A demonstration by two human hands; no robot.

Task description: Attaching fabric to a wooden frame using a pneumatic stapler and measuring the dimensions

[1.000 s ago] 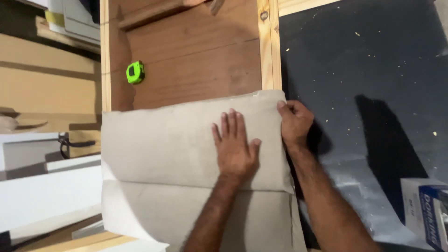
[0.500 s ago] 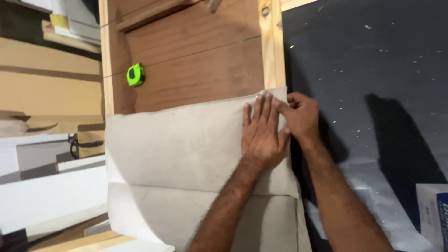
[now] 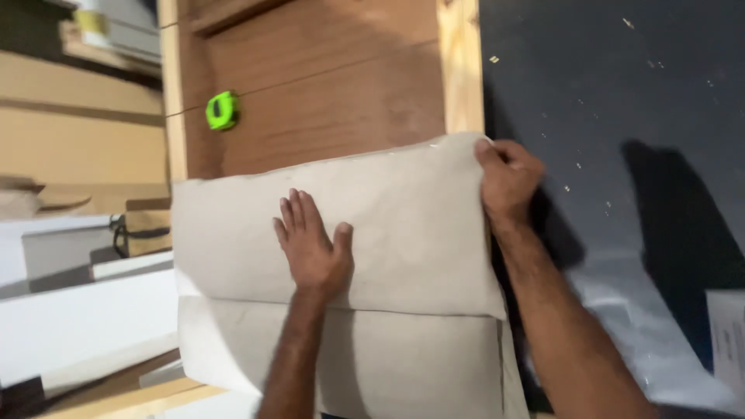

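— Wood is showing across the far half of the bench: a reddish-brown panel framed by pale timber rails, with a dark floor running along its right edge and pale boards stacked off to the left.

— And what is lying on it?

— A big sheet of grey-brown paper is covering the near half, reaching from the left rail to the right rail. A fold or overlap line is running across it near the bottom, and below that the paper is hanging over the near edge.

— What are the hands doing?

— The left hand is pressing flat on the middle of the sheet, its grip open, fingers spread and palm down. The right hand is pinching the sheet's far right corner at the right rail, its grip closed on the paper's edge.

— How far along does the work look?

— Judging by how things lie, the sheet is already spread and mostly flat, with its right edge lining up with the bench's right rail. The far part of the panel is lying bare, and the far left corner of the paper looks a little slack, so the smoothing seems unfinished.

— Anything else up there?

— A bright green tape measure is sitting on the bare wood near the far left, well apart from the paper.
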